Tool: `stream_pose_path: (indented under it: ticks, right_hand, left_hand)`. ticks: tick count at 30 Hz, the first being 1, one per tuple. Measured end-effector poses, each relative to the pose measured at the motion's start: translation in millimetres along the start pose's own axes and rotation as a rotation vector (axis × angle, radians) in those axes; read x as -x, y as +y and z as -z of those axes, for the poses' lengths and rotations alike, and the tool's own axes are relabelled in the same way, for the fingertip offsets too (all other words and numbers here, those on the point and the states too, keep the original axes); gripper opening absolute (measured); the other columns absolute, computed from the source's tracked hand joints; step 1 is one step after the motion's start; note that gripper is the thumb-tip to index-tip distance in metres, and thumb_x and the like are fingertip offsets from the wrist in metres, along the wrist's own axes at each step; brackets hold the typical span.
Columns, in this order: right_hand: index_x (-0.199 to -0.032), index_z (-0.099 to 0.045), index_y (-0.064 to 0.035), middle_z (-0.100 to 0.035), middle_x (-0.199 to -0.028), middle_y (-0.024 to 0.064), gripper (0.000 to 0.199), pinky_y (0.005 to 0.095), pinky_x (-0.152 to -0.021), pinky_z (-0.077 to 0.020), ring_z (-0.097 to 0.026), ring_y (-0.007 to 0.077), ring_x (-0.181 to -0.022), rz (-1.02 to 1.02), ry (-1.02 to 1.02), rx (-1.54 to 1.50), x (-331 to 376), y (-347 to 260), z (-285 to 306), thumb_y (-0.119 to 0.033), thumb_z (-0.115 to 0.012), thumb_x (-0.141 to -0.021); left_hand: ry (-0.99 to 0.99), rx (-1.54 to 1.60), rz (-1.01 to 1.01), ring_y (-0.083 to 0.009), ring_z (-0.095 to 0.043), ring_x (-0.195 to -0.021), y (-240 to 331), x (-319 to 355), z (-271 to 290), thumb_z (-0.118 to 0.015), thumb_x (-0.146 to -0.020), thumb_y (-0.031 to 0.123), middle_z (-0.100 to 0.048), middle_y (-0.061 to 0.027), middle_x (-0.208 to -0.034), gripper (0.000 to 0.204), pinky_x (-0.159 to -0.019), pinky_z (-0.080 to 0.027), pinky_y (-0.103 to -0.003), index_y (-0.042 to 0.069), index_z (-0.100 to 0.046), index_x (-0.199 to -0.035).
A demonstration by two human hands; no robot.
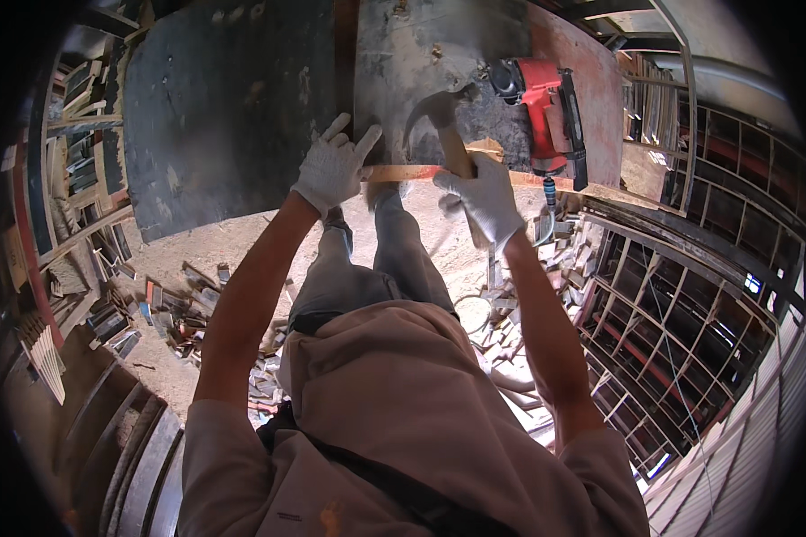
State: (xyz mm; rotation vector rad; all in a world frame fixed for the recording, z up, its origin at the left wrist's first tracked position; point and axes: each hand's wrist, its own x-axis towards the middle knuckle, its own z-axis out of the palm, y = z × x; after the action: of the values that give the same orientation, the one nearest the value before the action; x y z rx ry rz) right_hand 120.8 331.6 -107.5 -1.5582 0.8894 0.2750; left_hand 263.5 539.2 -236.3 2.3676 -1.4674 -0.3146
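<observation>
My right hand (485,195), in a pale work glove, is wrapped round the wooden handle of a claw hammer (441,115). The hammer's metal head is raised over the board, blurred a little. My left hand (330,170), gloved too, has its fingers stretched apart at the near edge of the dark panels and holds nothing. Beneath it lie a dark left panel (233,116) and a worn grey panel (390,67), with a brown strip (346,54) between them. A red nail gun (542,112) with a black magazine rests on the board right of the hammer.
An air hose (547,215) hangs from the nail gun over the board's near edge. Wood offcuts (188,304) litter the ground around my legs. Stacked framed panels (690,331) stand on the right, more timber (81,134) on the left. Curved sheets (139,456) lie at lower left.
</observation>
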Motion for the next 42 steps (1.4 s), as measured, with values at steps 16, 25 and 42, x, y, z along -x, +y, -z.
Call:
stream_pose_path:
  ticks: [16,25,42]
  right_hand:
    - [-0.114,-0.049,0.0010,-0.066,-0.088,0.0316,0.043,0.0564,-0.078,-0.0502,-0.064,0.0504,-0.090,0.159,0.320,0.831,3.6,24.8,-42.8,-0.030,-0.067,-0.090]
    - [-0.082,-0.059,-0.0010,-0.064,-0.075,0.0127,0.035,0.0414,-0.063,-0.0480,-0.060,0.0253,-0.065,0.066,0.575,0.076,-16.1,150.3,-115.7,-0.033,-0.071,-0.091]
    - [-0.115,-0.059,0.0053,-0.072,-0.089,0.0136,0.022,0.0260,-0.055,-0.0582,-0.074,0.0226,-0.080,0.233,0.250,-0.167,88.0,51.0,-40.8,-0.010,-0.060,-0.099]
  left_hand:
    - [-0.024,-0.046,-0.050,-0.0313,-0.058,-0.118,-5.5,1.3,-13.3,-0.066,-0.090,0.041,-0.065,-0.0115,-0.082,0.068,-0.112,-0.034,-0.056,0.022,-0.043,-0.152]
    - [-0.018,0.003,-0.010,-0.0328,-0.056,-0.123,-6.4,4.0,-10.0,-0.063,-0.091,0.041,-0.068,-0.0117,-0.088,0.064,-0.109,-0.035,-0.065,0.022,-0.045,-0.150]
    - [0.153,0.079,-0.148,-0.0283,-0.061,-0.076,-3.6,6.6,-12.5,-0.076,-0.082,0.027,-0.055,-0.0107,-0.067,0.082,-0.119,-0.034,-0.047,0.008,-0.038,-0.152]
